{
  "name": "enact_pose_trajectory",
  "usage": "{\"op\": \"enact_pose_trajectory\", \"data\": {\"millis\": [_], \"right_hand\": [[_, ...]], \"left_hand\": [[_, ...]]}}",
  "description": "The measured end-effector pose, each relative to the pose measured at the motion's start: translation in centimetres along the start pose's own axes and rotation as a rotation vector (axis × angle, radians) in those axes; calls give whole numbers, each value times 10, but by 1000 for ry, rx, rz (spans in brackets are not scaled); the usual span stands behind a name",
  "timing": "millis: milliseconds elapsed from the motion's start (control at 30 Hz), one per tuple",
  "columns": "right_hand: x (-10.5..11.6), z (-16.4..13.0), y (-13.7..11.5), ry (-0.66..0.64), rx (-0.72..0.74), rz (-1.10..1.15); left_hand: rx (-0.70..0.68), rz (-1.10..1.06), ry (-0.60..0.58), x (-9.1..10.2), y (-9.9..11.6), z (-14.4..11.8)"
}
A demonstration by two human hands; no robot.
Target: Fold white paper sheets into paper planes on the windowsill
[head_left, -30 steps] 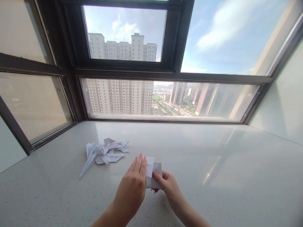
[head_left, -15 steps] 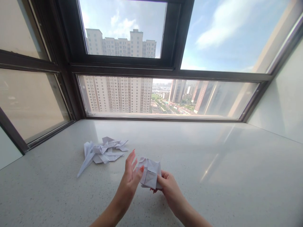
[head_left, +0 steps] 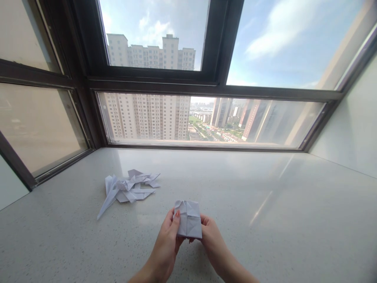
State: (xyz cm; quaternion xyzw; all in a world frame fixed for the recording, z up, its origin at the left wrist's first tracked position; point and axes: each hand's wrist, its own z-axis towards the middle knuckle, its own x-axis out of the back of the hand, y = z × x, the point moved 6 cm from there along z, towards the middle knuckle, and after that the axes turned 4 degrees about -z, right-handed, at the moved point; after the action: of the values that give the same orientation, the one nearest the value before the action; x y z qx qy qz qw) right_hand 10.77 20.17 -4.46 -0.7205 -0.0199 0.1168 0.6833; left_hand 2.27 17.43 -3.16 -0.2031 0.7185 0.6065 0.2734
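A square of folded white paper (head_left: 191, 220), with creases crossing near its middle, is held up between both hands above the pale sill. My left hand (head_left: 167, 232) grips its left edge, the thumb lying on the front face and the other fingers behind. On the opposite edge my right hand (head_left: 213, 237) is closed round the paper; most of its fingers are hidden behind it. Beyond the hands to the left lies a heap of folded paper pieces (head_left: 128, 190), touched by neither hand.
The speckled white windowsill (head_left: 265, 220) spreads under the hands. A dark window frame (head_left: 206, 147) borders it at the back, and a white wall (head_left: 347, 129) stands at the right. Tall buildings (head_left: 150, 118) show through the glass.
My left hand was spread beside the paper and has now closed on its left edge. The folded paper has turned straighter and more squarely toward me. My right hand keeps its hold.
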Motion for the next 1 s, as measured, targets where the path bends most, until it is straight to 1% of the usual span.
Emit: {"op": "enact_pose_trajectory", "data": {"millis": [233, 400, 600, 700, 833, 1000], "right_hand": [[0, -3, -2, 26, 7, -52], [0, -1, 1, 10, 14, -95], [1, 4, 5, -9, 27, -137], [2, 3, 4, 19, 32, -115], [6, 1, -1, 54, 48, -84], [9, 0, -7, 83, 90, -169]], "left_hand": [[-9, 26, 46, 3, -3, 1], [-18, 66, 69, 5, -3, -1], [-40, 104, 126, 13, -1, 0], [-43, 100, 143, 17, 1, 3], [-50, 126, 194, 23, 5, 6], [-70, 181, 202, 25, 7, 6]]}}
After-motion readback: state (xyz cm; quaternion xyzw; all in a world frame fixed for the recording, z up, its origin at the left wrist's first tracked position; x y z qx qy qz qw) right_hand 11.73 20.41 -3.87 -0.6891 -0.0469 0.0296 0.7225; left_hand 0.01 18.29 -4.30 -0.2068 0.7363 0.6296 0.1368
